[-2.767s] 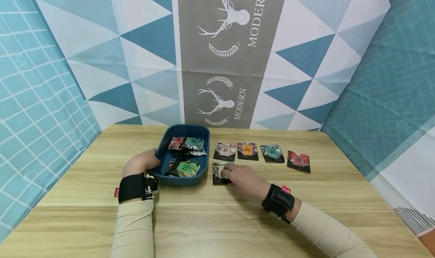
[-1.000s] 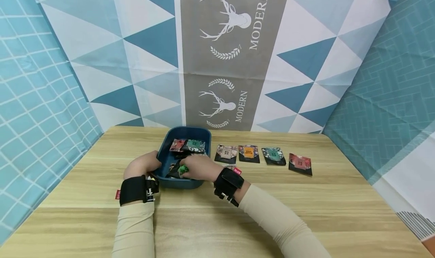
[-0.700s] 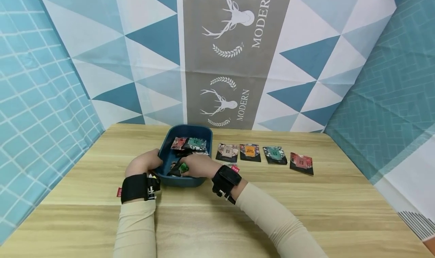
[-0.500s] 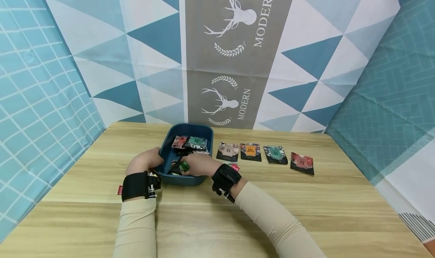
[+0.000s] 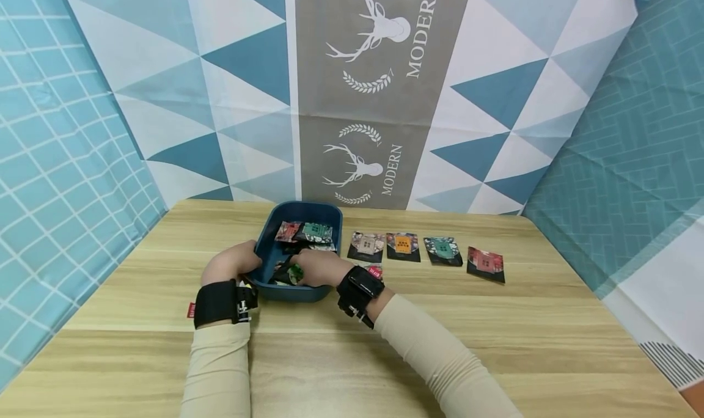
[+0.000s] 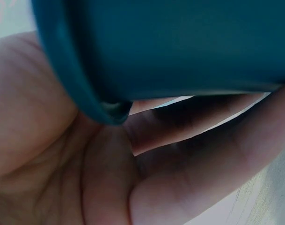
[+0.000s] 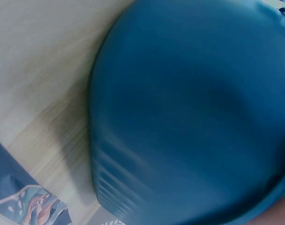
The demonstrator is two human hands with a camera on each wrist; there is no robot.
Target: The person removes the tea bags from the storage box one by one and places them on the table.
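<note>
A deep blue plastic bin (image 5: 291, 294) stands on the wooden table. My left hand (image 5: 231, 265) grips its left side, and in the left wrist view the fingers (image 6: 189, 187) wrap under the rim and along the wall. Reaching over the right rim into the bin, my right hand (image 5: 319, 267) pinches a black sachet with a green label (image 5: 295, 274) at the near end. Most of that sachet is hidden by the hand. Behind it in the bin lie a red sachet (image 5: 288, 231) and a teal one (image 5: 316, 232). The bin's outer wall (image 7: 189, 108) fills the right wrist view.
Right of the bin lies a row of sachets: beige (image 5: 366, 245), orange (image 5: 403, 245), teal (image 5: 442, 250) and red (image 5: 486, 263). Another sachet in front of the beige one is mostly covered by my right wrist. A patterned backdrop (image 5: 363, 118) rises behind the table (image 5: 308, 363).
My right hand has left the sachet on the table and moved left into the bin, onto the green-labelled sachet. The left hand keeps its hold on the bin.
</note>
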